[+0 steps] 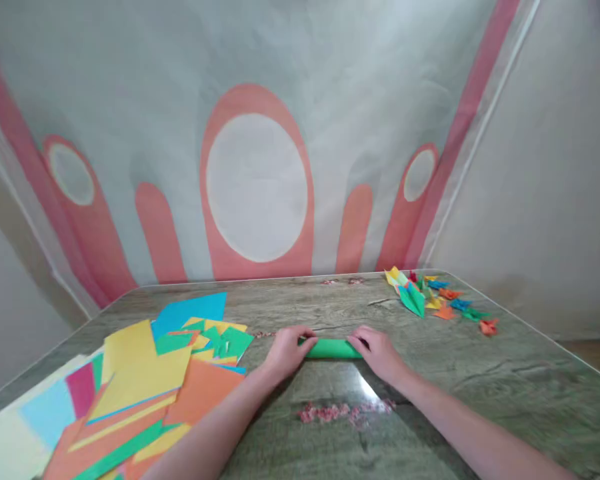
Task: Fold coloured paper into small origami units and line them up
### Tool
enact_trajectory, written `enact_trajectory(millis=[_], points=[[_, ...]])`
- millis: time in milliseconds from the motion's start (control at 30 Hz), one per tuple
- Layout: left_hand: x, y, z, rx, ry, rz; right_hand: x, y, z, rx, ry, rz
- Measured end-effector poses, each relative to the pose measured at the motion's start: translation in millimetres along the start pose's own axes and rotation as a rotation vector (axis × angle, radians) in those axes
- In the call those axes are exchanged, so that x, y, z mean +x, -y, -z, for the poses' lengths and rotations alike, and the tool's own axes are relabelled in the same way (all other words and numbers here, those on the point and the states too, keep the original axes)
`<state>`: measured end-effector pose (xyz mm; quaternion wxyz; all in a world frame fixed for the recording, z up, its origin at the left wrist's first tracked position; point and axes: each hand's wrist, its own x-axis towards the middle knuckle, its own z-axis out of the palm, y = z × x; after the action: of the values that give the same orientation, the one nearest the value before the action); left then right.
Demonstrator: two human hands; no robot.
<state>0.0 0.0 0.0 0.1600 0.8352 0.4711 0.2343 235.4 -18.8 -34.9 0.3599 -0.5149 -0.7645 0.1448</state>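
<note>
A green paper (333, 349), curled or folded into a narrow horizontal strip, lies low over the middle of the table. My left hand (291, 348) pinches its left end between thumb and fingers. At its right end, my right hand (375, 348) grips the paper in the same way. Both hands are closed, and the fingertips partly cover the two ends. Whether the paper is rolled or only bent over cannot be made out.
Loose coloured paper sheets (150, 367) are heaped on the left, with a blue sheet (193, 312) behind. Several small folded paper figures (445, 293) and a green-and-yellow folded piece (411, 299) sit at the back right. The wood-patterned table (480, 387) meets a painted wall (257, 187).
</note>
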Motion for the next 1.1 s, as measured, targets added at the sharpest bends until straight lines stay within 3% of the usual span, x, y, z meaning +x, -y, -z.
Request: enact_trajectory(millis=[100,200,367,700,1100], points=[[-5.0,-20.4,2.9,0.14,-0.059,-0.13,2.7,-3.2,-0.7,-0.017,0.012,-0.006],[-17.2,-44.8,-4.6,0.312,0.019,-0.25,4.4,-4.6,-1.1,-0.038,0.013,-0.006],[-40.0,-69.9,-26.3,0.435,0.131,-0.225,4.4,-2.1,-0.2,-0.033,0.001,0.008],[-42.0,-63.0,-26.2,0.396,0.22,-0.162,3.4,-2.4,-0.4,-0.004,-0.033,0.003],[-41.0,-53.4,-28.8,0.392,0.243,-0.208,-2.3,-0.4,1.4,0.033,-0.01,0.092]])
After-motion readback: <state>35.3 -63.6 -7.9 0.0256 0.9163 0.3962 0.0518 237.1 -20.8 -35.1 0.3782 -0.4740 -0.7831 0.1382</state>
